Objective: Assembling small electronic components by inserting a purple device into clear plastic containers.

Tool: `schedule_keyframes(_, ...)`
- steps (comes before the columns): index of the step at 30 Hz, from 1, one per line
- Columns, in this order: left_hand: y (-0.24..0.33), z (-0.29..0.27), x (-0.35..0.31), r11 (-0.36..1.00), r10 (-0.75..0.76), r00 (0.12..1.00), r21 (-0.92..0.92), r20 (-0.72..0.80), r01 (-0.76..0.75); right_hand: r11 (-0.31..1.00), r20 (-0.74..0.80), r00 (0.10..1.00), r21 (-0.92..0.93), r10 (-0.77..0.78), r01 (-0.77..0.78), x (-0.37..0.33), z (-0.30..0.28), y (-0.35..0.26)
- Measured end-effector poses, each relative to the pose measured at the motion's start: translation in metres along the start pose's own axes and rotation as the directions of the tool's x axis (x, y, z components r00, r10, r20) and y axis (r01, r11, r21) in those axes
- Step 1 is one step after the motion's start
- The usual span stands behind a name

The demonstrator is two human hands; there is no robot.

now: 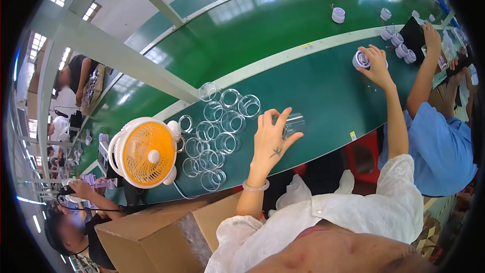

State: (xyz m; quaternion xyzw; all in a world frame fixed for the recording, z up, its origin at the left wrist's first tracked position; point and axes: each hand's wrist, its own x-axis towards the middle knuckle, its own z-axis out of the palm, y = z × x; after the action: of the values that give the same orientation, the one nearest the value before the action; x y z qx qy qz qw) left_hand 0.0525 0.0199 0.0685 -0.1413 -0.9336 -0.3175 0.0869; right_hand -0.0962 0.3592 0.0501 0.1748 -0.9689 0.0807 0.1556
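My left hand (pixel 271 134) is closed around a clear see-through cylinder (pixel 296 124), thumb on its near side and fingers on its far side, above the green tabletop (pixel 323 96). Over at the right, my right hand (pixel 376 67) grips a pale lavender round part (pixel 361 59) with a ringed opening. Its fingers hide much of that part. To the left of my left hand, several similar clear cylinders (pixel 232 121) stand grouped on the table, some overlapping in the view.
A white fan with an orange face (pixel 150 153) stands left of the cylinders. Lavender parts (pixel 401 50) lie at the far right beside a co-worker in blue (pixel 429 146). Open cardboard boxes (pixel 151 232) stand near my left side. A pale rail (pixel 283 58) edges the table's far side.
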Motion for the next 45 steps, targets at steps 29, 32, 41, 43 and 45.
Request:
schedule_keyframes(29,-0.060,0.068,0.051,-0.359,0.052,0.934,-0.866,0.355,0.349,0.213,-0.445,0.883,0.858,-0.152,0.468,0.018,0.038,-0.159)
schedule_keyframes(32,-0.053,0.071,0.053,-0.281,0.046,0.980,-0.939,0.193,0.198,0.010,-0.417,0.908,0.909,-0.050,0.418,0.016,0.041,-0.160)
schedule_keyframes(41,-0.056,0.069,0.050,-0.044,-0.121,0.991,-0.998,0.057,0.052,-0.640,0.028,0.934,0.721,-0.355,-0.265,0.021,0.036,-0.150)
schedule_keyframes(43,-0.059,0.070,0.051,-0.014,-0.159,0.987,-1.000,-0.001,-0.003,-0.572,0.079,0.949,0.781,-0.306,-0.250,0.021,0.036,-0.153)
schedule_keyframes(45,-0.061,0.069,0.052,-0.011,-0.175,0.985,-1.000,-0.006,-0.008,-0.498,0.126,0.960,0.833,-0.251,-0.240,0.020,0.035,-0.159)
